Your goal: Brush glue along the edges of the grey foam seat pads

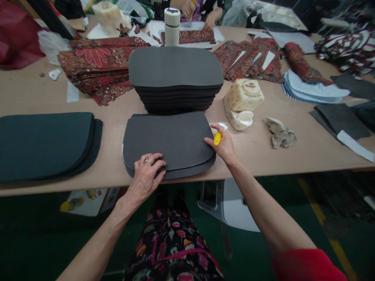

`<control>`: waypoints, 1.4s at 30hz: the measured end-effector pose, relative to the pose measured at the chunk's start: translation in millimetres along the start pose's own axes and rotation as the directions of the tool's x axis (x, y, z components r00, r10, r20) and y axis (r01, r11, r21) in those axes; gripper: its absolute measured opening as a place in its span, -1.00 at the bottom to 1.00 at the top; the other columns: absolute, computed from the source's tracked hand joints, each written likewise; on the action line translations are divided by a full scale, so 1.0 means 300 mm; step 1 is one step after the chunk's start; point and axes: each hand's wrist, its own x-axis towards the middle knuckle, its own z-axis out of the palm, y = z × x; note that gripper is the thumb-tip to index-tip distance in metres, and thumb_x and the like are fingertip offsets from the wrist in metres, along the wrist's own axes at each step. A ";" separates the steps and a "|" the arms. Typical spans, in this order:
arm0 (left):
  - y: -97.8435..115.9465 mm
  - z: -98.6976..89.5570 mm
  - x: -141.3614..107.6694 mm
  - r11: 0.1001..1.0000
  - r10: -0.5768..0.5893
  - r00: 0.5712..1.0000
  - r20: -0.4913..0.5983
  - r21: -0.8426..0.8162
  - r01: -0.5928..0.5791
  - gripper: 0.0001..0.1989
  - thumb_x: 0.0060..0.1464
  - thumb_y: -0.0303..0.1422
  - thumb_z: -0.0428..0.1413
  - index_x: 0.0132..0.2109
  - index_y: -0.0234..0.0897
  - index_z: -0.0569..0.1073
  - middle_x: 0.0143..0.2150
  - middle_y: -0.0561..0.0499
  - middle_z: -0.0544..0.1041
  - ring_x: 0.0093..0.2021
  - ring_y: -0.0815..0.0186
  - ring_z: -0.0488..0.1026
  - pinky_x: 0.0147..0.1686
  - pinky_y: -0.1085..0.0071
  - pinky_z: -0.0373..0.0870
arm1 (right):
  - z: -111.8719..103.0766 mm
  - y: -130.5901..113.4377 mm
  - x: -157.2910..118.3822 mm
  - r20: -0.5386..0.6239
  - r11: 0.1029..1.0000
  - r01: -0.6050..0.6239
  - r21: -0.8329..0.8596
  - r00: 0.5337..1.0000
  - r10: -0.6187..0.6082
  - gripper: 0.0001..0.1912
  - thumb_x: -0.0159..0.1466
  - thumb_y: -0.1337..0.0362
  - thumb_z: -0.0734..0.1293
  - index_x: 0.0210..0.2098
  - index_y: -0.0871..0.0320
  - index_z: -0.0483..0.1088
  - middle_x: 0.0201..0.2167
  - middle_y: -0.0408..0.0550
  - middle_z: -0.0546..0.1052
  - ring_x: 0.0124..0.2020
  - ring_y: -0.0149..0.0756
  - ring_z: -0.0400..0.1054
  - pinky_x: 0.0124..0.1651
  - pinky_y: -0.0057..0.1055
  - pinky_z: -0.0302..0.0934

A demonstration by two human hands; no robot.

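Dark grey rounded panels (168,140) lie in a low, slightly offset pile near the table's front edge. My left hand (149,168) rests on the top panel at its front left, fingers apart, a ring on one finger. At the panel's right edge is my right hand (221,142), closed around a yellow tool (217,138), with fingertips touching the panel. Just behind stands a tall stack of similar dark panels (175,68). A cut white plastic container (243,102) sits right of that stack.
Dark green panels (43,146) lie at the left. Patterned fabric pieces (99,64) spread behind them. A white bottle (172,27) stands behind the stack. Crumpled cloth (280,132) lies at the right. Across the table, a person's hands (211,19) work over fabric.
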 end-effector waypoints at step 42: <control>0.013 0.012 0.019 0.968 -0.057 0.997 0.051 0.249 0.042 -0.65 0.11 -0.39 0.00 0.05 -0.08 0.43 0.03 -0.12 0.41 -0.02 0.05 0.27 -0.18 0.16 0.27 | -0.003 0.023 -0.051 0.124 0.975 0.080 -0.206 0.991 -0.055 -0.42 0.15 0.33 0.31 0.17 0.16 0.20 -0.34 -0.06 0.50 -0.39 -0.31 0.32 -0.19 -0.31 0.13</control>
